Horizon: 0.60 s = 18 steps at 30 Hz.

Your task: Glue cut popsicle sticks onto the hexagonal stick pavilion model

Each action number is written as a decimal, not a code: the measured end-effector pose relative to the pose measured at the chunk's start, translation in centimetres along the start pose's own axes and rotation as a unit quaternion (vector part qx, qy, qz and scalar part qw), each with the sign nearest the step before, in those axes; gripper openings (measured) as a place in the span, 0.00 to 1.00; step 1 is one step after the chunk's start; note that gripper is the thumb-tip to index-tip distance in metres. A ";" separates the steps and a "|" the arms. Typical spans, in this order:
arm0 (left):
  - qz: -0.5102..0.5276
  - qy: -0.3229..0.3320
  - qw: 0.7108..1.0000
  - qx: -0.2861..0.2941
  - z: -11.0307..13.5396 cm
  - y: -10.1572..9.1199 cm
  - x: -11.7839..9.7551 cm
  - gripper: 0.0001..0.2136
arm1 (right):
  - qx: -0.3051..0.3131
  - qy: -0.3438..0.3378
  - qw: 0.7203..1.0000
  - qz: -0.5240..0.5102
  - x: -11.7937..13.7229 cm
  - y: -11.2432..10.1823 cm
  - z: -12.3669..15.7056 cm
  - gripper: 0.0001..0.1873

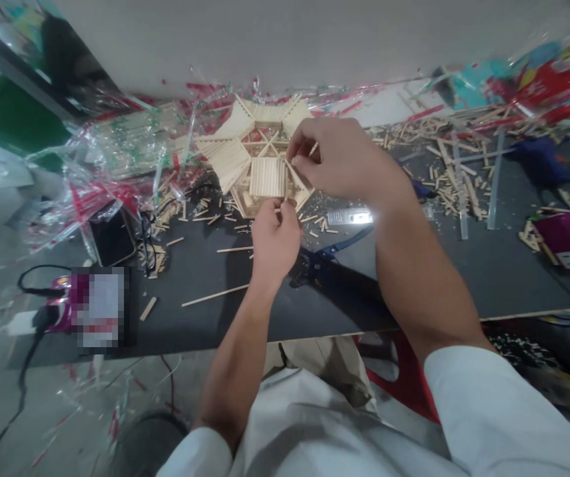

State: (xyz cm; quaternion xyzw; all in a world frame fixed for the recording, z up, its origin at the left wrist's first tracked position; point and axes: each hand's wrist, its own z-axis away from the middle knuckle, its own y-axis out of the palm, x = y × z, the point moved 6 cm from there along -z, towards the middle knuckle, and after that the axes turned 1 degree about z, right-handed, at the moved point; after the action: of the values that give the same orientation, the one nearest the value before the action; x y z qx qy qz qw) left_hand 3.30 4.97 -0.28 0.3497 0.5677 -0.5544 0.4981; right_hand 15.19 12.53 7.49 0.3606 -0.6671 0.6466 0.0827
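Pinching a small wooden stick, the right hand holds it just above a hexagonal popsicle-stick model at upper centre of the black bench; the left hand, curled closed, grips the model's near edge.

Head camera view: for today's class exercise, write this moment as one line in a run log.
left hand: fingers at slatted stick panel | right hand: pinches short stick | model: hexagonal craft-stick frame
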 end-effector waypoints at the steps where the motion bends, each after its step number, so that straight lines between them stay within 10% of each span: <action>1: -0.022 0.018 0.999 -0.013 0.1 -0.2 -0.1 0.08 | -0.002 -0.001 1.000 0.002 0.0 0.0 0.0 0.04; 18: -0.296 0.094 0.947 -0.084 1.2 -0.4 -3.3 0.15 | 0.012 0.006 1.000 0.001 0.7 -0.1 0.3 0.09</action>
State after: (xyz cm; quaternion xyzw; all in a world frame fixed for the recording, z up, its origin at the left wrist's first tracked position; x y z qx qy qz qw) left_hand 4.00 4.23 3.09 0.1733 0.7340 -0.5923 0.2836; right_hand 14.85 12.06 7.91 0.3567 -0.6596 0.6565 0.0815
